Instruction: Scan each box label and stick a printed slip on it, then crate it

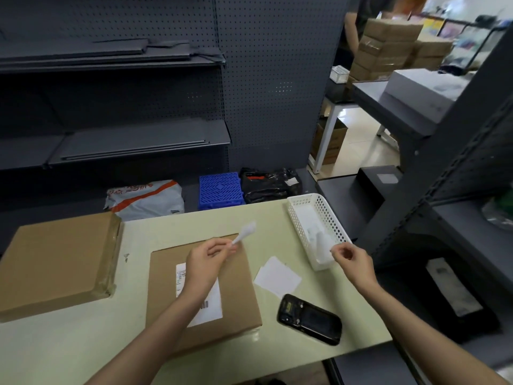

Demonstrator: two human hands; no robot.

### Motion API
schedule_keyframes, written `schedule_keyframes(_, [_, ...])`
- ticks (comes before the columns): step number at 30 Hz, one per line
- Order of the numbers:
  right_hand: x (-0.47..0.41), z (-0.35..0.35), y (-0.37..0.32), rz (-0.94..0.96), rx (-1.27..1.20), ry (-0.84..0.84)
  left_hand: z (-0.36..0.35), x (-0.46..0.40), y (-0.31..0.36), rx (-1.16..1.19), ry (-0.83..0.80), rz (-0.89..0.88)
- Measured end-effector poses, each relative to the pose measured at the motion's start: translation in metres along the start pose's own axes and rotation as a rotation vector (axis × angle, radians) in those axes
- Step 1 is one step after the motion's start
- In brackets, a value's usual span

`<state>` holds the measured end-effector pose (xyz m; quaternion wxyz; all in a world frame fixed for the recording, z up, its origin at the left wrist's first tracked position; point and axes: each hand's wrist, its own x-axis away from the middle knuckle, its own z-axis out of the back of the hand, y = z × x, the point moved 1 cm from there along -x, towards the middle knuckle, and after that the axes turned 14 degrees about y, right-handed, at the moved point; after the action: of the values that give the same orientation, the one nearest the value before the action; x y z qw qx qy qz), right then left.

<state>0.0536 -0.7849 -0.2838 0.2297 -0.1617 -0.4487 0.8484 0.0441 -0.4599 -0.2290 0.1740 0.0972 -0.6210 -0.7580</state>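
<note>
Pale green tabletop [277,223] — contents as follows. Centre near: flat cardboard box [222,295], lying flat, white shipping label [211,304] face up on its lid. Left hand [206,261] raised over the box, fingers pinching a small white slip [245,234] that sticks up and away toward the far side; the slip is blurred, print unreadable. Right hand [351,258] held just beside the near end of a white perforated basket [302,218], thumb and forefinger drawn together; whether they hold anything cannot be told. The basket sits at the far right of the tabletop and holds white papers. Between box and basket: loose white sheets [277,276] lying flat. Near right: black handheld scanner [309,319], resting on the tabletop, apart from the box. Left: second, larger cardboard box [58,259], taped along its right edge. Beyond the far edge, on the floor — a grey mailer bag [145,198], a blue plastic crate [220,190], a black plastic bag [270,184].
</note>
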Motion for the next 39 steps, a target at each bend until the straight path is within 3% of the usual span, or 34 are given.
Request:
schedule_keyframes(9, [-0.052,0.015,-0.004,0.073,0.036,0.050,-0.038,0.013,0.002,-0.007,-0.096,0.041])
schedule_keyframes(13, [-0.074,0.002,-0.001,0.076,0.262,-0.119,-0.043,0.018,-0.006,-0.051,-0.080,0.052])
schedule_keyframes(16, [-0.077,-0.013,-0.005,0.102,0.295,-0.208,-0.042,0.014,-0.015,-0.123,-0.040,0.033])
schedule_keyframes(27, [-0.005,-0.096,-0.074,0.227,-0.014,-0.708,-0.006,-0.007,-0.034,-0.239,0.026,0.027])
schedule_keyframes(39, [0.025,-0.193,-0.115,0.440,0.175,-0.697,0.058,-0.069,-0.053,-0.584,0.076,-0.111])
